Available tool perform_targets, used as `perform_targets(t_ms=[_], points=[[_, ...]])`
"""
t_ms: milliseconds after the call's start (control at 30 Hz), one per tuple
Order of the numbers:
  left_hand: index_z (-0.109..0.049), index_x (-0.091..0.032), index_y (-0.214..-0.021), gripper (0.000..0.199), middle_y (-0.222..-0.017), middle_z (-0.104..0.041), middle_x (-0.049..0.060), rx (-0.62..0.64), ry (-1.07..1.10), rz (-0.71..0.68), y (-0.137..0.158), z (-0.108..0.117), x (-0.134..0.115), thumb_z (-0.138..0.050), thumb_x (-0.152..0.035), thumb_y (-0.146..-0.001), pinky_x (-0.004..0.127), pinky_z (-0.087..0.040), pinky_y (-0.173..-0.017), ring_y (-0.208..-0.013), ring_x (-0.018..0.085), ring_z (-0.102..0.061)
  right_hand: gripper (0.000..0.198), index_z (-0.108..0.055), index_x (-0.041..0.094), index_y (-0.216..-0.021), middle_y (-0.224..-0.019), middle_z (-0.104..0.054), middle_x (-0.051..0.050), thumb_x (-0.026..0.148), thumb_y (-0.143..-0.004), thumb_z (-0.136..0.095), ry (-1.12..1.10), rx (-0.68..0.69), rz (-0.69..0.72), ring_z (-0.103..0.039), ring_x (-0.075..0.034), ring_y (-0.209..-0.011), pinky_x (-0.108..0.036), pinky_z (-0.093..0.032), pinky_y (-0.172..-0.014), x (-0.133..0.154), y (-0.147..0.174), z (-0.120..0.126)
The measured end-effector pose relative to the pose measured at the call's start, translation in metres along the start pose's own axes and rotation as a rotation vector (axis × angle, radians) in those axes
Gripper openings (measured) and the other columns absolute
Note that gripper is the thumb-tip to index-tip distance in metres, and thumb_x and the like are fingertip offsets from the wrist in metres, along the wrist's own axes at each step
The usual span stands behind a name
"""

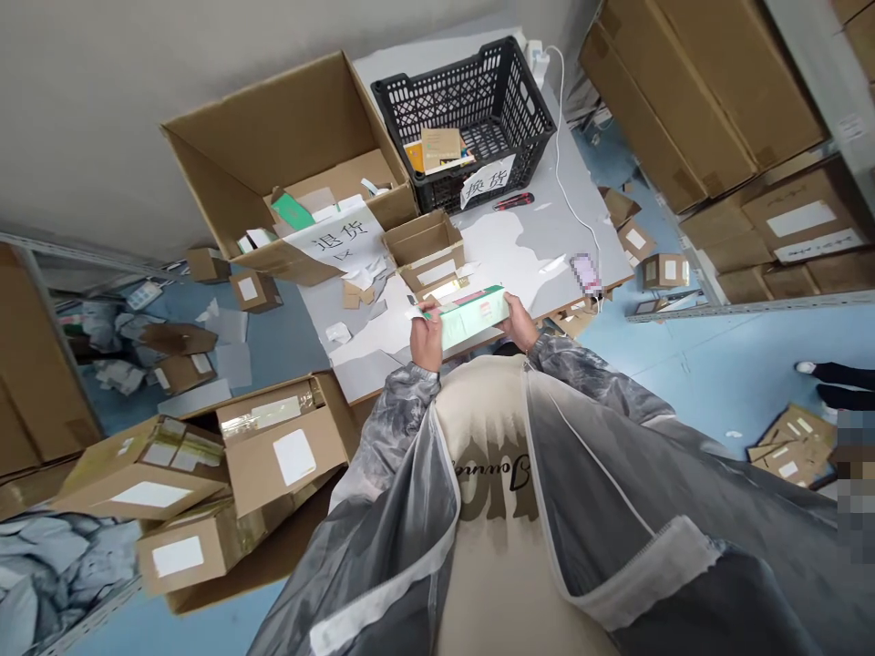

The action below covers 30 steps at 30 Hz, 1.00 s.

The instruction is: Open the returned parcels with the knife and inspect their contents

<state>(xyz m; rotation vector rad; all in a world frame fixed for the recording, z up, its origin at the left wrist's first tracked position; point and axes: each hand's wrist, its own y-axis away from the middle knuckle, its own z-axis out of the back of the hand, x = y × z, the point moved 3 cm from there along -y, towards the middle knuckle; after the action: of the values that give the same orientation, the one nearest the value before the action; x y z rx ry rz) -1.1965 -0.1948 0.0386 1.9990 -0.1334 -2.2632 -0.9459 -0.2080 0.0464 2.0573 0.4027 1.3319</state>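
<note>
Between my two hands I hold a long pale-green box [475, 317] with a darker green and pink edge, above the near edge of the table. My left hand [427, 342] grips its left end, and a bit of white paper shows by those fingers. The right end is in my right hand [520, 323], thumb along its side. Just beyond the box stands a small open cardboard box [425, 253] with a white label. Scraps of torn paper [369, 271] lie to the left of it.
A large open carton [287, 109] with a handwritten sheet [338, 235] holds several small boxes. Beside it stands a black plastic crate [471, 118]. A red-black utility knife [514, 201] and a phone [585, 273] on a cable lie on the table. Cartons [273, 437] are stacked at lower left.
</note>
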Motion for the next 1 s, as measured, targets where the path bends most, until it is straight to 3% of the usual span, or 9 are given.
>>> perform_targets(t_ms=[133,267,400,533,667,733,800,867,1000], points=[[-0.072,-0.025,-0.143,0.083,-0.147,-0.079,0.022,-0.001,-0.206,-0.18,0.007,-0.004,-0.018,-0.054,-0.101,-0.113,0.055,-0.062,-0.129,-0.143,0.039,-0.079,0.07,-0.082,0.027,-0.151,-0.134,-0.096,-0.011,0.087,-0.121,-0.063,0.034,-0.023,-0.034,-0.089,-0.033,-0.141,-0.051,-0.076,-0.121,0.008,0.005,-0.001],[-0.071,-0.025,-0.145,0.082,-0.151,-0.078,0.027,0.054,-0.263,-0.192,0.012,-0.014,-0.016,-0.049,-0.098,-0.116,0.06,-0.063,-0.127,-0.148,0.043,-0.078,0.08,-0.083,0.026,-0.146,-0.128,-0.097,-0.013,0.096,-0.119,-0.057,0.083,-0.039,-0.038,-0.092,-0.033,-0.133,-0.049,-0.078,-0.114,0.013,0.008,0.005],[-0.07,-0.022,-0.149,0.081,-0.153,-0.077,0.028,0.177,-0.199,-0.009,0.01,-0.031,-0.007,-0.054,-0.095,-0.116,0.062,-0.063,-0.129,-0.148,0.043,-0.079,0.085,-0.084,0.022,-0.14,-0.118,-0.096,-0.016,0.099,-0.118,-0.056,0.15,-0.129,-0.058,-0.094,-0.033,-0.119,-0.045,-0.081,-0.101,0.016,0.008,0.017],[-0.073,-0.023,-0.158,0.093,-0.136,-0.085,0.02,0.303,0.001,0.33,-0.009,-0.042,-0.01,-0.059,-0.103,-0.111,0.055,-0.073,-0.112,-0.131,0.04,-0.086,0.088,-0.083,0.02,-0.133,-0.107,-0.095,-0.016,0.101,-0.117,-0.053,0.187,-0.176,-0.081,-0.094,-0.032,-0.106,-0.042,-0.081,-0.088,0.019,0.001,0.027],[-0.078,-0.027,-0.157,0.107,-0.14,-0.087,0.016,0.158,0.197,0.435,-0.047,-0.03,-0.026,-0.039,-0.114,-0.108,0.045,-0.076,-0.099,-0.135,0.036,-0.086,0.089,-0.082,0.022,-0.115,-0.094,-0.091,-0.014,0.108,-0.109,-0.06,0.291,-0.183,-0.036,-0.09,-0.031,-0.098,-0.038,-0.076,-0.079,0.037,-0.008,0.033],[-0.08,-0.027,-0.152,0.107,-0.14,-0.088,0.017,0.116,0.205,0.455,-0.062,-0.026,-0.03,-0.042,-0.116,-0.105,0.041,-0.075,-0.091,-0.13,0.035,-0.087,0.088,-0.079,0.023,-0.1,-0.089,-0.088,-0.013,0.11,-0.102,-0.067,0.418,-0.202,0.027,-0.087,-0.031,-0.095,-0.035,-0.071,-0.077,0.054,-0.013,0.035],[-0.083,-0.024,-0.143,0.108,-0.131,-0.089,0.019,0.212,0.185,0.516,-0.069,-0.032,-0.03,-0.054,-0.118,-0.098,0.039,-0.073,-0.082,-0.119,0.036,-0.088,0.087,-0.075,0.024,-0.086,-0.086,-0.086,-0.011,0.11,-0.098,-0.07,0.592,-0.196,0.113,-0.084,-0.03,-0.092,-0.034,-0.066,-0.076,0.073,-0.016,0.031],[-0.087,-0.023,-0.135,0.107,-0.118,-0.09,0.018,0.434,0.15,0.574,-0.069,-0.048,-0.028,-0.071,-0.118,-0.088,0.039,-0.071,-0.079,-0.109,0.036,-0.088,0.088,-0.075,0.023,-0.08,-0.086,-0.085,-0.01,0.11,-0.097,-0.07,0.783,-0.123,0.202,-0.082,-0.028,-0.092,-0.033,-0.062,-0.077,0.091,-0.021,0.02],[-0.09,-0.023,-0.136,0.096,-0.113,-0.093,0.012,0.832,0.113,0.513,-0.06,-0.08,-0.029,-0.108,-0.092,-0.073,0.047,-0.072,-0.103,-0.117,0.038,-0.087,0.084,-0.088,0.023,-0.087,-0.09,-0.086,-0.008,0.104,-0.1,-0.072,1.13,0.088,0.334,-0.082,-0.028,-0.096,-0.032,-0.058,-0.083,0.115,-0.038,-0.014]])
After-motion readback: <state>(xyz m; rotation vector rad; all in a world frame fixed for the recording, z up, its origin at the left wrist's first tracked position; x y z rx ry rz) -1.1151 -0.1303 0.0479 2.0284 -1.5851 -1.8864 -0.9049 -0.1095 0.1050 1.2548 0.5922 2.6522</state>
